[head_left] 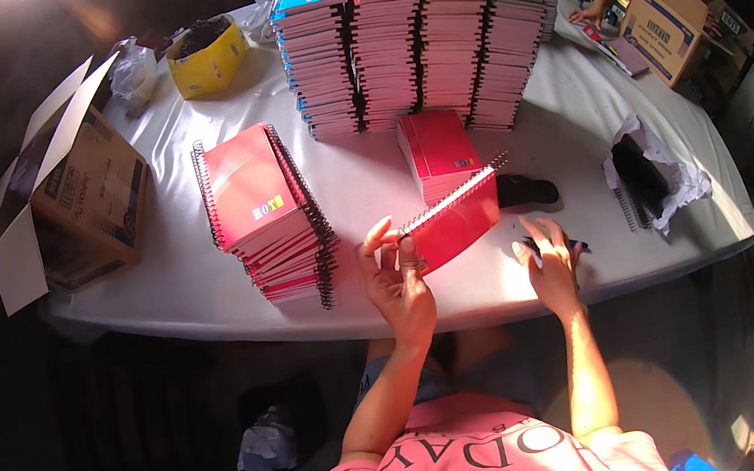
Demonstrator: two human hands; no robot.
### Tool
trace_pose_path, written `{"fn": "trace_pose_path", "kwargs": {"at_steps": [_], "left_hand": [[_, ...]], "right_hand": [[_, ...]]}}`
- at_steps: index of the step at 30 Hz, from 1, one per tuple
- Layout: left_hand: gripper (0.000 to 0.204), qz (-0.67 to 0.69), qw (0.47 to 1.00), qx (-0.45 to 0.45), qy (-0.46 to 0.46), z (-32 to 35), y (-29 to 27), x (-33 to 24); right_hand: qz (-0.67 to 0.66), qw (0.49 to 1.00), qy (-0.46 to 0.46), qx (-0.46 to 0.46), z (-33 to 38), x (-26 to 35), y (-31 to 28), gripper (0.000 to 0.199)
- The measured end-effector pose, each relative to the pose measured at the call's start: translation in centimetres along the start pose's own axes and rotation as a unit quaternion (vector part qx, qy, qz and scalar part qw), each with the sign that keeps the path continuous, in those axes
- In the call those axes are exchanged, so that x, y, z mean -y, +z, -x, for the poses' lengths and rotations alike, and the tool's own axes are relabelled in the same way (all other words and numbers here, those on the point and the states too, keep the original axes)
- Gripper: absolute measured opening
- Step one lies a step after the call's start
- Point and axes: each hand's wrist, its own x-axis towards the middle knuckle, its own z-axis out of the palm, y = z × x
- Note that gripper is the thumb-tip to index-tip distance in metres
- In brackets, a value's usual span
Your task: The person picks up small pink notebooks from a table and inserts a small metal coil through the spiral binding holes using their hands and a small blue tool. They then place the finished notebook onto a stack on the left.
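White table stacked with notebooks: left hand grips a red spiral notebook tilted up, right hand closing on a dark pen; next probably needs pen lifted, notebook steadied.

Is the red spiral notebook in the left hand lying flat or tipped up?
Tipped up. The left hand holds the red notebook by its lower corner, spiral edge raised above the white table.

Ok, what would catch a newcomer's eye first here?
Probably the tall stacks of spiral notebooks at the far side of the white table, topped blue, red, yellow and green. Nearer, the left hand holds a red notebook tilted, beside a leaning red pile; the right hand rests on a dark pen.
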Motion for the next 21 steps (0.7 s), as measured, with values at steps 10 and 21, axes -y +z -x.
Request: {"fn": "trace_pose_path", "kwargs": {"at_steps": [10,21], "left_hand": [[0.037,-0.257,0.902,-0.025,0.345,-3.4,-2.8,-8.9],[0.062,-0.237,0.961,-0.055,0.132,-9.0,-9.8,-9.1]], "right_hand": [[-0.784,0.610,-0.031,0.106,-7.7,16.2,-3.8,0.054],[-0.457,0.800,-0.366,0.127,-17.4,30.0,-5.8,0.025]]}}
